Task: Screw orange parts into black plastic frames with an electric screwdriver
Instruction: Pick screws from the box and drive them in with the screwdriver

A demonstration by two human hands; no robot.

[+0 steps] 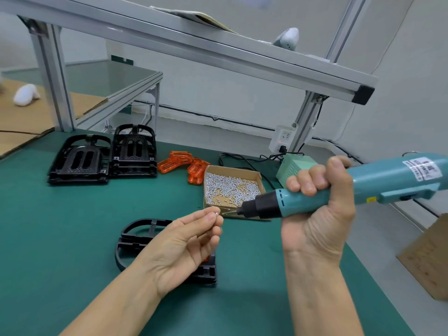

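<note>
Screwdriver (339, 190) lies level in the right hand's (320, 214) full grip, tip aimed left at the screw (216, 213) pinched by the left hand (184, 243), apparently for loading, above the near black frame (135, 241).

Left hand (186, 241) pinching screw (216, 213), right hand (320, 212) gripping electric screwdriver (363, 187)

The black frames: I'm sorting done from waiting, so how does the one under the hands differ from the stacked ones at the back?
The near frame lies alone, partly hidden by the left hand; the stacked frames sit in two piles, fully visible. Orange shows at the near frame's edge; none shows on the stacks. Both lie on the green mat.
</note>
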